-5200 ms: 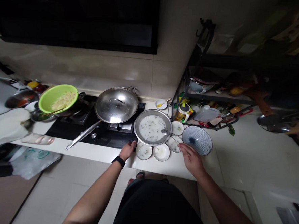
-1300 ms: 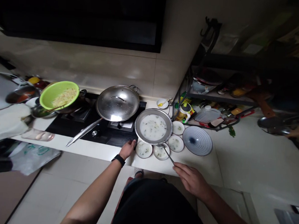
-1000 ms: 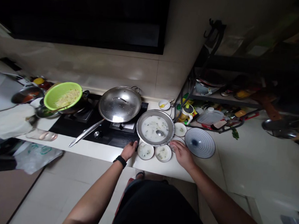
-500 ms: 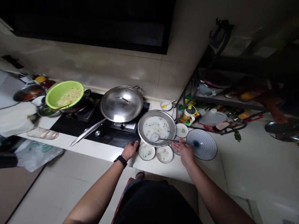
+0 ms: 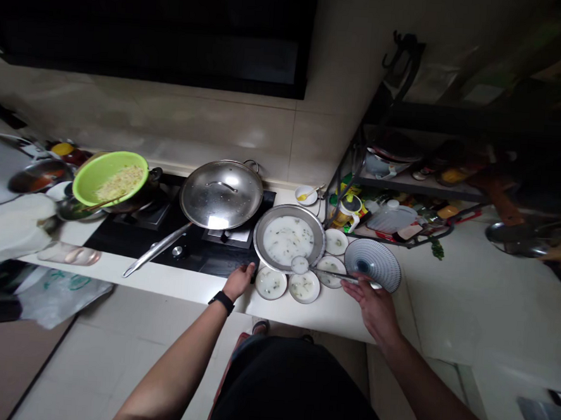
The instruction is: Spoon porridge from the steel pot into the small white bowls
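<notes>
The person's hands (image 5: 304,294) work apart over a crowded kitchen tabletop (image 5: 331,317). The right hand (image 5: 374,307) pinches the long handle of a metal ladle (image 5: 333,275), holding it level, with the ladle's round bowl at the near rim of a wide steel dish (image 5: 288,239) of milky soup flecked with green. The left hand (image 5: 239,281), a black watch (image 5: 223,302) on its wrist, sits at that dish's near edge, though whether it grips the rim cannot be told.

Between the hands lie two small white plates (image 5: 271,283) (image 5: 304,286), each holding a little soup. A third small white plate (image 5: 331,271) sits under the ladle's handle, and a fourth (image 5: 336,242) lies beyond it. Just past the right hand's fingertips (image 5: 359,279) is a blue-striped plate (image 5: 372,265).

Left of the left hand, a lidded wok (image 5: 221,194) stands on a black cooktop (image 5: 163,260). Farther left, a green bowl of noodles (image 5: 110,177) tilts over a dark pot beside a co-worker's white sleeve (image 5: 8,228). Right of the right hand, a wire shelf rack (image 5: 405,186) holds bottles and kitchenware.
</notes>
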Demonstrator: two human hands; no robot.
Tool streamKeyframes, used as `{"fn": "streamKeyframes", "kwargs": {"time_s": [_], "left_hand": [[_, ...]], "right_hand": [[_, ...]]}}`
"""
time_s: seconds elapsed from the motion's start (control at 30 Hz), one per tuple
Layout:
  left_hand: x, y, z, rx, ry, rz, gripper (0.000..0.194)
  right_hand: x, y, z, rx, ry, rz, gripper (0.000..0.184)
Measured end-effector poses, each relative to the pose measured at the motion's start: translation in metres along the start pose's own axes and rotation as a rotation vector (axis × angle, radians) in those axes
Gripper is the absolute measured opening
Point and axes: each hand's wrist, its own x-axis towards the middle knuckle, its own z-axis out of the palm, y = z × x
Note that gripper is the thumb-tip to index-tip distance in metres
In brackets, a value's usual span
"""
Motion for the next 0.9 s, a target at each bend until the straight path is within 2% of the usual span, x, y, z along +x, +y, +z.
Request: {"fn": "streamKeyframes", "kwargs": {"time_s": [0.13,0.27,0.33,0.4,0.5,0.57,0.6,0.7,0.8,0.9], "left_hand": [[-0.001,0.0,0.001,-0.017,0.009,-0.003,0.061],[0.0,-0.001,0.002,-0.008,0.016,-0.004,0.061],[0.0,-0.001,0.002,0.002,0.012,0.004,0.06],[0.0,0.0,0.002,0.011,0.011,0.008,0.06],[0.0,0.0,0.002,0.004,0.012,0.001,0.06],[-0.001,0.0,0.003,-0.01,0.012,-0.005,0.061],[-0.001,0.0,0.003,-0.015,0.011,-0.006,0.061],[-0.001,-0.001,0.004,-0.016,0.014,0.009,0.06],[-0.001,-0.001,0.005,-0.01,0.019,0.004,0.059],[-0.001,-0.001,0.005,-0.019,0.024,-0.005,0.059]], "right_hand": [[-0.016,0.001,-0.019,-0.057,0.01,0.012,0.054],[-0.026,0.013,-0.03,-0.152,0.013,0.019,0.057],[-0.03,0.019,-0.033,-0.262,-0.029,-0.032,0.055],[-0.037,0.021,-0.036,-0.462,-0.176,-0.19,0.044],[-0.05,0.016,-0.039,-0.83,-0.55,-0.55,0.025],[-0.056,0.009,-0.038,-0.994,-0.726,-0.732,0.031],[-0.057,0.005,-0.036,-1.033,-0.757,-0.791,0.035],[-0.046,-0.004,-0.021,-1.022,-0.704,-0.856,0.037],[-0.018,-0.005,0.003,-0.94,-0.561,-0.817,0.031],[0.014,0.004,0.025,-0.872,-0.44,-0.745,0.03]]}}
